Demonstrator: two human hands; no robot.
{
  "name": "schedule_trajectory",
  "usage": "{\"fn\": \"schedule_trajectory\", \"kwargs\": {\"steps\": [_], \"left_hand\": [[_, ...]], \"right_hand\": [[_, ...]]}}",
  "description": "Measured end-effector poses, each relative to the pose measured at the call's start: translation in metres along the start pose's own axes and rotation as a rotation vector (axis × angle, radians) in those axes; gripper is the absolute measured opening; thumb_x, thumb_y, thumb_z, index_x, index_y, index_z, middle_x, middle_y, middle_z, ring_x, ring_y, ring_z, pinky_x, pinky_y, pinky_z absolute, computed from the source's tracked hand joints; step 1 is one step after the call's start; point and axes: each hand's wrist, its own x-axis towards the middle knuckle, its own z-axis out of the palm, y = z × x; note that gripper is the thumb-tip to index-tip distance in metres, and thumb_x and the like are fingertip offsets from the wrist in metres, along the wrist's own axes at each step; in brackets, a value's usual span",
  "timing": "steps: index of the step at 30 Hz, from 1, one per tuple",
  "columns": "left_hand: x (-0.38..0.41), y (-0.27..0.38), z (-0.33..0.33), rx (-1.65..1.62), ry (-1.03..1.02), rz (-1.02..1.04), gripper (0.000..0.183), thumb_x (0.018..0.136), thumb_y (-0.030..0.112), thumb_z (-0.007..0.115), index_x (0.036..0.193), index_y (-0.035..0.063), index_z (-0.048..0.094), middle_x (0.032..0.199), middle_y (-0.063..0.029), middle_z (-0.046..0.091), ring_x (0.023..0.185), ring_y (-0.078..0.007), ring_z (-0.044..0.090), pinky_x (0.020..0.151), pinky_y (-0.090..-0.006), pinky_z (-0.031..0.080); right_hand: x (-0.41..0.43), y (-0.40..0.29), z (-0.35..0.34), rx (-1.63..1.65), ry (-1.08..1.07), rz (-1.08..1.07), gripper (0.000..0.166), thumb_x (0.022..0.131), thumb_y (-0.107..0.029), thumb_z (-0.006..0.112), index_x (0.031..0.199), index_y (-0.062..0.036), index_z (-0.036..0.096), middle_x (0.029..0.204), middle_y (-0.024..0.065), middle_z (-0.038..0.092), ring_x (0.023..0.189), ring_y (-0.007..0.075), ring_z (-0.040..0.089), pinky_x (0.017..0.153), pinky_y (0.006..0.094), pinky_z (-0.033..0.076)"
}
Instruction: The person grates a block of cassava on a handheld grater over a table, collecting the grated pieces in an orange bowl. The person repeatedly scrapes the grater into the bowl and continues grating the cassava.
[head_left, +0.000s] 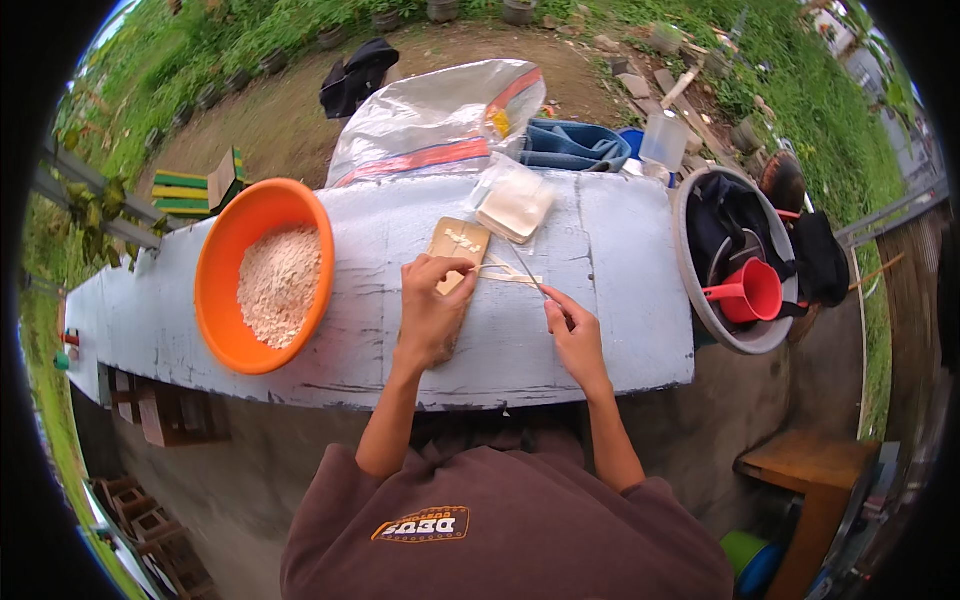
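Note:
Between the thumb and fingertips of my left hand (436, 300) is a thin pale strip (491, 266), held over a small wooden cutting board (438, 246). My right hand (576, 334) grips a slim knife (527, 266), its blade pointing away from me and to the left. More pale strips (517, 278) lie on the table beside the board, near the blade. Small cut pieces (463, 240) rest on the board's far end. Just beyond lies a clear plastic packet (517, 202) with a stack of pale square sheets.
An orange basin (210, 300) of pale flakes (279, 289) stands left on the pale table (360, 330). At the right edge, a grey tub (694, 281) holds dark cloth and a red dipper (754, 292). A clear plastic sack (427, 112) and folded denim (574, 144) are at the far edge.

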Motion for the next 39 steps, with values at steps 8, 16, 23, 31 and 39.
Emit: {"fn": "schedule_trajectory", "kwargs": {"steps": [8,16,23,31,39], "left_hand": [[-0.033,-0.065,-0.031,0.119,-0.037,-0.199,0.014,0.088,0.018,0.08,0.1,0.0118,0.081,0.093,0.0005,0.074,0.092,-0.0197,0.056,0.094,-0.0375,0.04],[-0.034,-0.072,-0.018,0.32,-0.017,-0.071,0.028,0.092,0.017,0.075,0.119,0.0188,0.079,0.131,-0.0057,0.063,0.119,-0.0279,0.049,0.105,-0.0422,0.038],[-0.036,-0.075,-0.018,0.345,-0.023,0.028,0.029,0.092,0.014,0.073,0.12,0.0197,0.079,0.136,-0.0069,0.062,0.119,-0.029,0.05,0.106,-0.0426,0.039],[-0.041,-0.07,-0.021,0.424,-0.027,0.073,0.031,0.091,0.012,0.071,0.12,0.0201,0.078,0.136,-0.0093,0.061,0.119,-0.0297,0.05,0.107,-0.045,0.038],[-0.045,-0.075,-0.018,0.406,0.025,0.075,0.031,0.089,0.013,0.072,0.119,0.0204,0.078,0.131,-0.0041,0.064,0.117,-0.0284,0.049,0.108,-0.0459,0.035]], "right_hand": [[0.003,-0.025,0.06,-0.151,-0.148,-0.124,0.034,0.108,-0.028,0.06,0.135,-0.0107,0.071,0.09,0.0167,0.075,0.071,0.0184,0.063,0.072,0.0356,0.051],[0.012,-0.032,0.075,-0.448,-0.12,-0.32,0.032,0.107,-0.029,0.059,0.134,-0.0164,0.072,0.091,0.0211,0.072,0.08,0.0373,0.069,0.074,0.0437,0.053],[0.022,-0.036,0.057,-0.594,-0.177,-0.371,0.031,0.107,-0.027,0.059,0.134,-0.0203,0.072,0.088,0.02,0.071,0.083,0.0389,0.069,0.073,0.0468,0.053],[0.031,-0.019,0.075,-0.521,-0.154,-0.425,0.032,0.106,-0.027,0.059,0.135,-0.0205,0.071,0.092,0.0195,0.073,0.088,0.0397,0.07,0.077,0.0477,0.053],[0.03,-0.037,0.07,-0.528,-0.184,-0.363,0.03,0.106,-0.025,0.062,0.132,-0.0201,0.074,0.104,0.0178,0.076,0.09,0.0357,0.073,0.08,0.041,0.055]]}}
